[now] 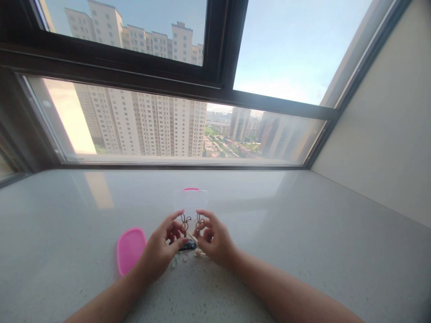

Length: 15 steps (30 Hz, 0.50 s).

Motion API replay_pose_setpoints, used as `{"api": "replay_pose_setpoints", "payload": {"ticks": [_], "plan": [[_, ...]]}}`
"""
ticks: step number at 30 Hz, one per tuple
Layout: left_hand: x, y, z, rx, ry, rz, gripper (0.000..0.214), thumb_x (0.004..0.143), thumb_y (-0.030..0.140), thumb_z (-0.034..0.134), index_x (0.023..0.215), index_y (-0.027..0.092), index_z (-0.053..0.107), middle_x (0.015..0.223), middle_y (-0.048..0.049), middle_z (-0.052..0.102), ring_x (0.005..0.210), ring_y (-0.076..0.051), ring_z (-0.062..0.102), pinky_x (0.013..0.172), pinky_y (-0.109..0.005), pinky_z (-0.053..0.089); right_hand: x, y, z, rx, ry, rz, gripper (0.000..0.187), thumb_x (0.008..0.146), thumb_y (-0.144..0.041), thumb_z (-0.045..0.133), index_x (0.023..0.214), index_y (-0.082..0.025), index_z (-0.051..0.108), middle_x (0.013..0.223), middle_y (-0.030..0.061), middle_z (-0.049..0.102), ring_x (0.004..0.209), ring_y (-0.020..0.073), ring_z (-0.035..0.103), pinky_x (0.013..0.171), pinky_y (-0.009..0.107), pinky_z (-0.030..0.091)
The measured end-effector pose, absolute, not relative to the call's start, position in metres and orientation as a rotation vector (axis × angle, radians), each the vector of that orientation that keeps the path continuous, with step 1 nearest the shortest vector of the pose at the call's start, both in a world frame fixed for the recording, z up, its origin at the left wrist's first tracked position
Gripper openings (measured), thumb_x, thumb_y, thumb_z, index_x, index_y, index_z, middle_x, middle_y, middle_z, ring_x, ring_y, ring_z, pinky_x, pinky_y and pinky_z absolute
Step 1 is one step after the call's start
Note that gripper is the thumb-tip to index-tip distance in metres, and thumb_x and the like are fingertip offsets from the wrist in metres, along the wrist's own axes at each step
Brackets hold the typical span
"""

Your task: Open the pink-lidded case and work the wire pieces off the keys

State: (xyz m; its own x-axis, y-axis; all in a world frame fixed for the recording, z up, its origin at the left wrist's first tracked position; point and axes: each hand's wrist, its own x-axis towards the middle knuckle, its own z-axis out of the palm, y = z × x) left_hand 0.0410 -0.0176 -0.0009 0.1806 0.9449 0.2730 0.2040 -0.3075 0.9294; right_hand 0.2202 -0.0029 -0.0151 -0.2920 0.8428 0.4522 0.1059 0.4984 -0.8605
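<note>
My left hand pinches a small brown looped piece, a ring with two ear-like loops on top, between thumb and fingertips. A matching brown looped piece stands upright in the grip of my right hand, a short gap away. Just below the fingers lies a dark glossy object, partly covered by my left thumb. Pale stick-like bits lie by my right hand, and several clear greenish pebble-like pieces are on the counter. Their exact kinds are too small to tell.
A clear box with a pink handle stands just beyond my hands. Left of my left forearm lies a pink lid. All rest on a speckled pale counter before a dark-framed window, with a white wall on the right.
</note>
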Motion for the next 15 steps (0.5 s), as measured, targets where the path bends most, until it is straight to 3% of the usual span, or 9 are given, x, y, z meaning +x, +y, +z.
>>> {"api": "replay_pose_setpoints", "payload": {"ticks": [15], "plan": [[0.0400, -0.0168, -0.0031, 1.680, 1.100, 1.205, 0.058, 0.076, 0.022, 0.062, 0.130, 0.021, 0.041, 0.083, 0.0002, 0.060, 0.069, -0.015, 0.055, 0.067, -0.030, 0.046, 0.2206, -0.0010, -0.0164, -0.823, -1.738, 0.903, 0.058, 0.070, -0.014, 0.060, 0.124, -0.024, 0.041, 0.074, -0.0034, 0.061, 0.043, 0.0041, 0.042, 0.041, 0.015, 0.033]]}}
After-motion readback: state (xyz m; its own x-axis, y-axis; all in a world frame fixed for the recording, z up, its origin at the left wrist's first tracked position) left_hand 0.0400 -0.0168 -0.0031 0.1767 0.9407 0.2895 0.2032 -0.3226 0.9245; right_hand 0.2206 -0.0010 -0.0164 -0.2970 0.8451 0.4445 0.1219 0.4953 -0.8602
